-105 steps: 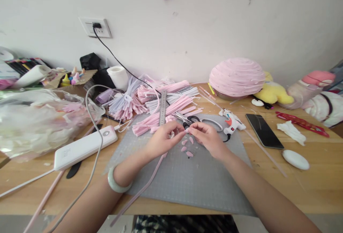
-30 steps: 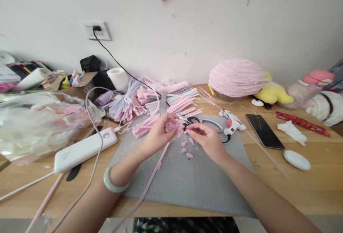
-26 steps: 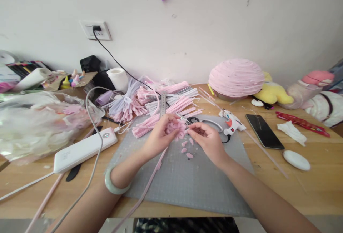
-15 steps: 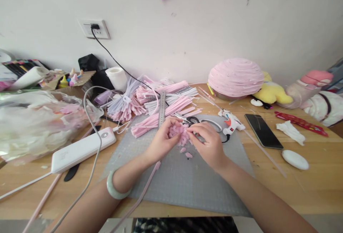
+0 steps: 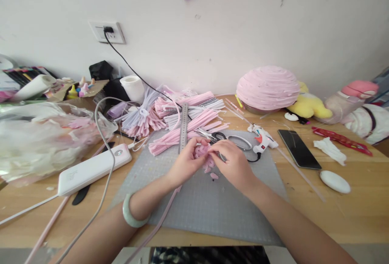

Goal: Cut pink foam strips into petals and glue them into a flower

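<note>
Between my two hands is a pink curled, petalled piece (image 5: 208, 164), partly covered by my fingers. My left hand (image 5: 187, 162) grips it from the left, thumb and fingers closed round it. With thumb and forefinger pinched at its right side, my right hand (image 5: 232, 162) touches the same piece; whether a smaller bit sits in the pinch is hidden. A small pink scrap (image 5: 214, 175) lies just below on the grey cutting mat (image 5: 219, 211). Black-handled scissors (image 5: 218, 136) rest right behind my hands, and a metal ruler (image 5: 183, 128) lies behind the left one.
Pink stem bundles (image 5: 194, 124) lie behind the mat. A glue gun (image 5: 263, 140), phone (image 5: 299, 149) and white oval object (image 5: 334, 181) are on the right. At left are a white power bank (image 5: 94, 171), its looping cable (image 5: 105, 191) and a plastic bag (image 5: 45, 142).
My right hand has shifted slightly left, its fingers now covering more of the pink piece. My left hand stays closed on it, moved a little.
</note>
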A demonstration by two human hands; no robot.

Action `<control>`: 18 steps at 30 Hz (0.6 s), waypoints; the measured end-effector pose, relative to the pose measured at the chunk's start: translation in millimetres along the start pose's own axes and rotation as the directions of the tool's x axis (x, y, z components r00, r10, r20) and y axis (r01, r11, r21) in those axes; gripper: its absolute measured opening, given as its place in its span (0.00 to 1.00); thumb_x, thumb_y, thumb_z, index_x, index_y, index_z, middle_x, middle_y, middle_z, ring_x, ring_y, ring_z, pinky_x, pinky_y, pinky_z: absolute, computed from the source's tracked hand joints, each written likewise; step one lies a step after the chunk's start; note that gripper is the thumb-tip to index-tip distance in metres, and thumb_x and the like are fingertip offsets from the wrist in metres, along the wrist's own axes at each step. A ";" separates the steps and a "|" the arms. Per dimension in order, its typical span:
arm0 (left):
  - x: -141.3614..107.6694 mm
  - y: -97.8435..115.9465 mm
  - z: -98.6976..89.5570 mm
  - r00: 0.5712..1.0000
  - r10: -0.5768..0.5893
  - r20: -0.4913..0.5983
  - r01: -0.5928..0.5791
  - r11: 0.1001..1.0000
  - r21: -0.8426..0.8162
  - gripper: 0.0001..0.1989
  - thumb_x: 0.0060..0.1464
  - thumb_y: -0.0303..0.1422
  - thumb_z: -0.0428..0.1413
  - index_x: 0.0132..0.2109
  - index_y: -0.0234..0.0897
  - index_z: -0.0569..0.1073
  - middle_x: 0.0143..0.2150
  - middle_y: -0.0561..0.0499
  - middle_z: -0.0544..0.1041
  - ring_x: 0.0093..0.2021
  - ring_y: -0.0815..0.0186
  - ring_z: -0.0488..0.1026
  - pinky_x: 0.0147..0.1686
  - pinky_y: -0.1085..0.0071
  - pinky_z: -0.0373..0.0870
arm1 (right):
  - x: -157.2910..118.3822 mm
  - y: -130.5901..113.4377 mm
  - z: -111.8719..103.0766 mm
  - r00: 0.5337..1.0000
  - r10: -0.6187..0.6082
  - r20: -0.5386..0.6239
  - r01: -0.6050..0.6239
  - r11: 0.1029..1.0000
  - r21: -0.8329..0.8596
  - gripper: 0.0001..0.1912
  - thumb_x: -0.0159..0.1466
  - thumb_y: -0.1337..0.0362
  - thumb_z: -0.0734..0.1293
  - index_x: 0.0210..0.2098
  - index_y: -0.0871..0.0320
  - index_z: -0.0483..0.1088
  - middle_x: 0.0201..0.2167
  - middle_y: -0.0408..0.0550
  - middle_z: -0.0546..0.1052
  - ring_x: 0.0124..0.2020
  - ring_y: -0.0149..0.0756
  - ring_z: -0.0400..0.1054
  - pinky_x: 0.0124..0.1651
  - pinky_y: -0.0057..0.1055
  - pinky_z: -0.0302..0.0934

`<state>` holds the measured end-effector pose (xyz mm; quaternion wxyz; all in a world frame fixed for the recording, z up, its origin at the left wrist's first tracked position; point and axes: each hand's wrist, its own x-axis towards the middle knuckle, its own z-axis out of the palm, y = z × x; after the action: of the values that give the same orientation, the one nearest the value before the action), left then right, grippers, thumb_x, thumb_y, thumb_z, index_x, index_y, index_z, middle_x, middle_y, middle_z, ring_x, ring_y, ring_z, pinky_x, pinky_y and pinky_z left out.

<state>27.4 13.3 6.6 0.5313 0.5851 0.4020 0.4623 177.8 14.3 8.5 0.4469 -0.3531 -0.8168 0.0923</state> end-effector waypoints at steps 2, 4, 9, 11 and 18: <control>-0.3 -0.2 0.4 1.000 -0.017 -0.007 0.017 1.000 -0.022 0.09 0.45 0.27 0.54 0.37 0.36 0.63 0.46 0.48 0.66 0.43 0.67 0.66 0.38 0.74 0.64 | -0.7 -0.6 1.2 1.000 -0.009 0.001 0.009 1.000 -0.018 0.08 0.57 0.75 0.62 0.32 0.57 0.68 0.30 0.47 0.74 0.36 0.36 0.67 0.40 0.33 0.62; -0.7 -0.1 0.8 0.999 -0.031 -0.017 0.031 0.999 -0.039 0.10 0.44 0.26 0.54 0.36 0.36 0.63 0.44 0.49 0.67 0.43 0.67 0.66 0.39 0.73 0.64 | -0.9 -2.2 1.9 1.000 -0.018 0.011 0.018 0.999 -0.036 0.09 0.57 0.76 0.61 0.32 0.57 0.68 0.30 0.47 0.74 0.36 0.36 0.67 0.41 0.34 0.62; -1.3 -2.8 1.3 0.997 -0.071 -0.035 0.067 0.993 -0.094 0.12 0.42 0.26 0.55 0.36 0.36 0.63 0.43 0.49 0.67 0.42 0.67 0.67 0.39 0.73 0.64 | -0.8 -6.1 1.8 0.999 -0.015 0.040 0.018 0.998 -0.057 0.09 0.57 0.76 0.60 0.32 0.58 0.68 0.30 0.48 0.74 0.37 0.36 0.66 0.41 0.33 0.62; -1.5 -4.0 1.7 0.995 -0.093 -0.044 0.088 0.990 -0.111 0.13 0.41 0.26 0.55 0.37 0.36 0.63 0.44 0.49 0.67 0.41 0.68 0.67 0.38 0.73 0.64 | -0.8 -6.2 2.4 0.998 -0.026 0.057 0.031 0.996 -0.085 0.09 0.57 0.76 0.60 0.32 0.59 0.68 0.30 0.48 0.74 0.37 0.36 0.66 0.41 0.33 0.62; -4.7 0.5 6.9 0.982 -0.166 -0.090 0.144 0.967 -0.211 0.13 0.42 0.26 0.55 0.37 0.36 0.62 0.40 0.52 0.68 0.33 0.73 0.66 0.32 0.76 0.64 | -0.7 -3.9 2.5 0.976 -0.186 0.115 0.207 0.954 -0.219 0.09 0.61 0.74 0.58 0.30 0.59 0.68 0.31 0.50 0.75 0.37 0.36 0.66 0.41 0.34 0.61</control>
<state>32.9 7.0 6.5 0.6007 0.4687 0.4251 0.4887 174.1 11.4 8.5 0.3714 -0.3145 -0.8731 -0.0311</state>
